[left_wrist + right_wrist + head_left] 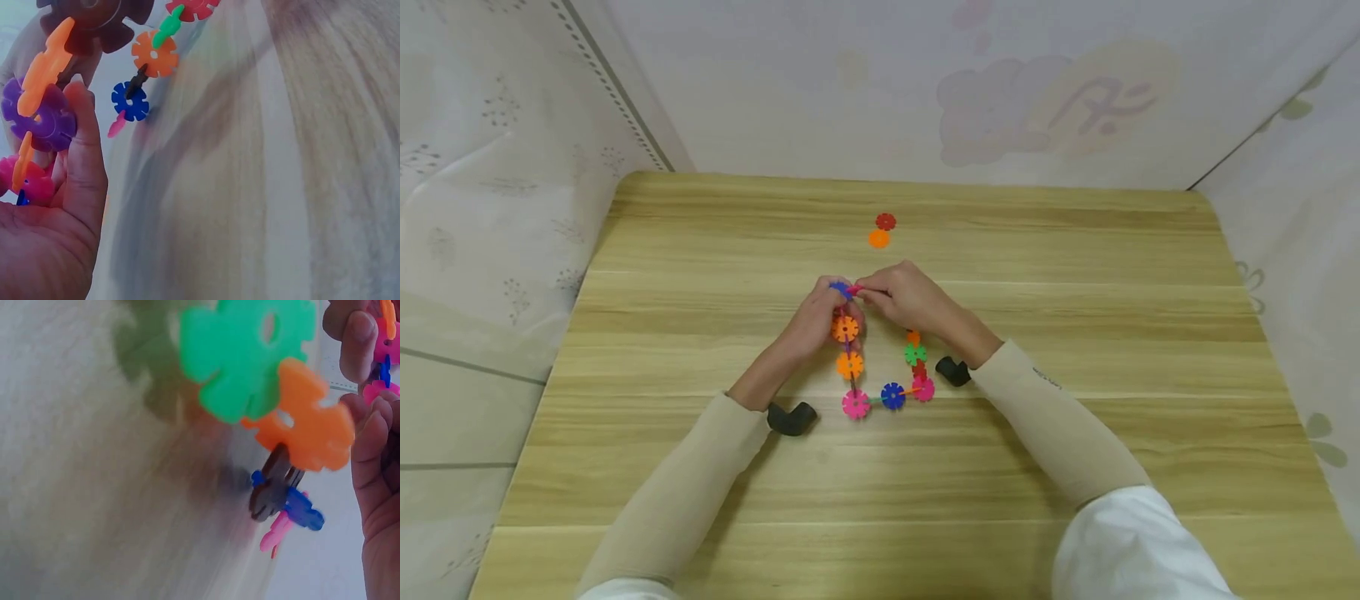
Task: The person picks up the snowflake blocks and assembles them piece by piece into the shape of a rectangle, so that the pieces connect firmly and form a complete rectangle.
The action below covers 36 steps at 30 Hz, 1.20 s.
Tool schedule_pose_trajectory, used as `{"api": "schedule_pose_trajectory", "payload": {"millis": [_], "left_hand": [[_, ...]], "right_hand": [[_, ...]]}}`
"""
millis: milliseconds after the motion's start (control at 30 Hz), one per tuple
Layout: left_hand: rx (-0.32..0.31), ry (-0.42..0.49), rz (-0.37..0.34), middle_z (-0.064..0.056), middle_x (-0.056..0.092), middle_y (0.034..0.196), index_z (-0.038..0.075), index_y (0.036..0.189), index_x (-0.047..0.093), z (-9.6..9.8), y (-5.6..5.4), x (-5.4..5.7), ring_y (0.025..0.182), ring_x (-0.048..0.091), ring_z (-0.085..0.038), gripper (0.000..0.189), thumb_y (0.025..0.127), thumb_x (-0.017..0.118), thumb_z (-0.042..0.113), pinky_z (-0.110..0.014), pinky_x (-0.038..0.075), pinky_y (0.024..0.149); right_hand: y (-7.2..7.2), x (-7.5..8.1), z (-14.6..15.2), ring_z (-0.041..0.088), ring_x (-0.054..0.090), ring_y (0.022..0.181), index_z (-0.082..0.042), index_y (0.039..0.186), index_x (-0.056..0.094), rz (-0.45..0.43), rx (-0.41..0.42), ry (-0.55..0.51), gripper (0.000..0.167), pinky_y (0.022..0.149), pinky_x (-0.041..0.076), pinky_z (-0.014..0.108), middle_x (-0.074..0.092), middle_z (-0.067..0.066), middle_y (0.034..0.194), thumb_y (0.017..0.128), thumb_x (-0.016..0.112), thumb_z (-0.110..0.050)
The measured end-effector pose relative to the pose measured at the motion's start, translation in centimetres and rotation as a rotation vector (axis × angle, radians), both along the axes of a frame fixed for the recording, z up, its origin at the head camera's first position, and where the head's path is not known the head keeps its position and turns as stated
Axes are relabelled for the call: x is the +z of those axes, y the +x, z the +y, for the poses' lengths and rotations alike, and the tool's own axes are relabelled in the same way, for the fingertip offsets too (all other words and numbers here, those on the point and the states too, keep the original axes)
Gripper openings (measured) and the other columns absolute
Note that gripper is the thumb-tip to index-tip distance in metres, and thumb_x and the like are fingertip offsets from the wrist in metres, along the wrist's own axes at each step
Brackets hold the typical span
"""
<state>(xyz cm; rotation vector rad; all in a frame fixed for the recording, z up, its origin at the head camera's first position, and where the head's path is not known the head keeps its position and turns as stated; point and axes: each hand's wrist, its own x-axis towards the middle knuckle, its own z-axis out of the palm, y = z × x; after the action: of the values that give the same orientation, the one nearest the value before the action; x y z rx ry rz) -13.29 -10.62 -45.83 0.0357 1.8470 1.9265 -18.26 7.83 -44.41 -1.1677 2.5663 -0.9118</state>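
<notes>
A chain of colourful notched plastic discs, snowflake-type building pieces, bends in a squared loop between the forearms. My left hand (814,321) grips the chain's far left part, around a blue disc (840,289) and near an orange disc (845,329). Thumb and fingers of my right hand (913,296) pinch a pink disc (855,289), seen edge-on right at the blue one. In the right wrist view that pink disc (382,392) meets a blue disc (385,370) between both hands. The left wrist view shows a purple disc (47,122) beside the left thumb.
On the wooden table (1037,483), a red disc (886,222) and a loose orange disc (879,239) lie beyond the hands. A green disc (915,354) belongs to the chain's right side, partly under the right wrist. Dark curved pieces (792,418) sit by both wrists. Patterned sheets hang around the table.
</notes>
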Motion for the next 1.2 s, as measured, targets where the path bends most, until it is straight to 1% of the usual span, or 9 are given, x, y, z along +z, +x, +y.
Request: {"api": "schedule_pose_trajectory", "payload": {"millis": [233,367,500,567,633,733,833,967,1200], "left_hand": [[-0.025,-0.016,-0.009,-0.012,0.056,0.083,0.004,0.112,0.031,0.1,0.0,-0.3,0.053,0.061,-0.022,0.019,0.097,0.026,0.014,-0.033,0.057,0.056],[-0.020,0.016,-0.016,-0.014,0.058,0.084,0.005,0.118,0.029,0.2,0.0,-0.4,0.056,0.062,-0.023,0.023,0.097,0.026,0.014,-0.034,0.057,0.057],[0.022,0.040,0.017,-0.017,0.062,0.083,0.004,0.125,0.029,0.3,-0.2,-0.6,0.059,0.065,-0.024,0.030,0.097,0.026,0.011,-0.034,0.058,0.062],[0.046,0.023,0.054,-0.017,0.065,0.082,0.000,0.128,0.031,0.2,-0.4,-0.6,0.061,0.066,-0.023,0.033,0.096,0.026,0.010,-0.033,0.058,0.065],[0.065,-0.003,0.078,-0.017,0.066,0.083,-0.003,0.129,0.034,0.1,-0.5,-0.6,0.064,0.067,-0.023,0.037,0.095,0.027,0.009,-0.030,0.057,0.068],[0.083,-0.045,0.085,-0.017,0.067,0.085,-0.005,0.132,0.039,0.0,-0.6,-0.5,0.068,0.068,-0.024,0.040,0.095,0.029,0.008,-0.027,0.054,0.071],[0.097,-0.087,0.070,-0.017,0.067,0.090,-0.003,0.131,0.046,0.0,-0.8,-0.5,0.077,0.067,-0.024,0.041,0.094,0.032,0.009,-0.025,0.050,0.073],[0.106,-0.132,0.038,-0.017,0.067,0.096,0.000,0.130,0.051,-0.1,-0.7,-0.5,0.085,0.063,-0.023,0.041,0.093,0.035,0.009,-0.024,0.047,0.072],[0.110,-0.139,-0.011,-0.014,0.067,0.096,0.002,0.130,0.052,-0.2,-0.8,-0.6,0.078,0.060,-0.017,0.034,0.099,0.042,0.013,-0.021,0.045,0.065]], "right_hand": [[0.1,-0.1,-0.1,0.012,0.056,0.065,-0.004,0.110,0.074,0.029,0.015,0.014,0.021,0.064,0.047,0.022,0.074,0.008,0.097,0.098,0.059,-0.012],[-0.4,0.1,0.0,0.010,0.050,0.057,-0.007,0.112,0.073,-0.071,0.007,0.051,0.023,0.058,0.042,0.021,0.072,0.005,0.086,0.099,0.057,-0.018],[-1.5,0.9,0.6,0.011,0.041,0.047,-0.007,0.117,0.070,-0.200,-0.003,0.076,0.026,0.048,0.033,0.022,0.058,0.002,0.063,0.097,0.057,-0.015],[-2.2,1.3,1.1,0.011,0.040,0.045,-0.005,0.119,0.068,-0.240,-0.019,0.056,0.030,0.046,0.030,0.022,0.062,0.003,0.066,0.093,0.055,-0.009],[-3.0,1.4,1.6,0.010,0.038,0.047,-0.001,0.120,0.067,-0.262,-0.053,0.017,0.033,0.046,0.027,0.022,0.067,0.006,0.071,0.091,0.052,-0.006],[-4.2,1.4,2.4,0.010,0.036,0.046,-0.002,0.122,0.066,-0.316,-0.151,-0.035,0.034,0.045,0.026,0.021,0.073,0.011,0.091,0.093,0.048,-0.006],[-5.4,1.1,3.0,0.012,0.037,0.045,-0.004,0.125,0.064,-0.375,-0.244,-0.080,0.035,0.043,0.025,0.023,0.073,0.013,0.092,0.096,0.046,-0.010],[-6.8,0.6,3.1,0.015,0.042,0.048,-0.005,0.127,0.063,-0.447,-0.306,-0.144,0.034,0.044,0.029,0.025,0.070,0.018,0.090,0.099,0.046,-0.014],[-8.9,-0.8,2.2,0.017,0.041,0.046,-0.012,0.127,0.064,-0.482,-0.380,-0.121,0.031,0.044,0.029,0.024,0.068,0.013,0.085,0.100,0.051,-0.022]]}}
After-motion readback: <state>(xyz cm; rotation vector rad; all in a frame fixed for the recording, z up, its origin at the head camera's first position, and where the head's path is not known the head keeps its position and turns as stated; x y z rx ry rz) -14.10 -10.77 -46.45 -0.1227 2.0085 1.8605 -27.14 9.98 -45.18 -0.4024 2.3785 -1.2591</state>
